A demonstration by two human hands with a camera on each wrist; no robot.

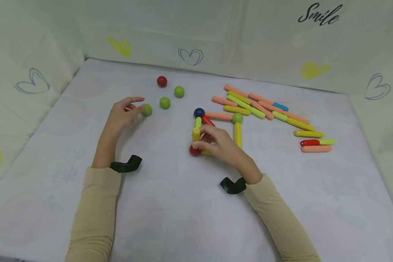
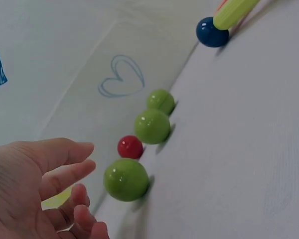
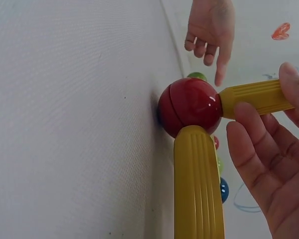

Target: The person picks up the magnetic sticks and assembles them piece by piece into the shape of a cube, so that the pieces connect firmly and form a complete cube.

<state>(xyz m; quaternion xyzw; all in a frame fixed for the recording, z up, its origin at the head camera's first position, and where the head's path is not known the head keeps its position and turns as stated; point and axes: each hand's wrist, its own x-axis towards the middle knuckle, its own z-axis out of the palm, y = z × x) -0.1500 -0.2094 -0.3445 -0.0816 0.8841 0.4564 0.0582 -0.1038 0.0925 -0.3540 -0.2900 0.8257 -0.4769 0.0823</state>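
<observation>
At the near-left corner of a flat rod-and-ball frame on the bench (image 1: 170,203), a red ball (image 3: 189,107) carries an upright yellow rod (image 3: 259,97). The right hand (image 1: 221,145) pinches that rod between thumb and fingers, presumably to steady it where it meets the ball. A second yellow rod (image 3: 197,184) runs from the ball toward 3 o'clock. At the ball's 12 o'clock sits a blue ball (image 1: 199,112), joined by a salmon rod (image 1: 219,116) to a green corner ball (image 1: 237,118) at 2 o'clock.

At 10 o'clock, the left hand (image 1: 126,114) is beside a loose green ball (image 1: 146,110), its fingers spread, not closed round it; the left wrist view shows a gap between. Two more green balls (image 1: 165,102) and a loose red ball (image 1: 162,81) lie around 11 o'clock. Loose rods (image 1: 239,97) spread from 2 to 3 o'clock, perhaps grouped there to stay within the right hand's reach.

Farther out, between 1 and 2 o'clock, the backdrop (image 1: 216,22) reads "Smile" in black script; no brand is legible.
</observation>
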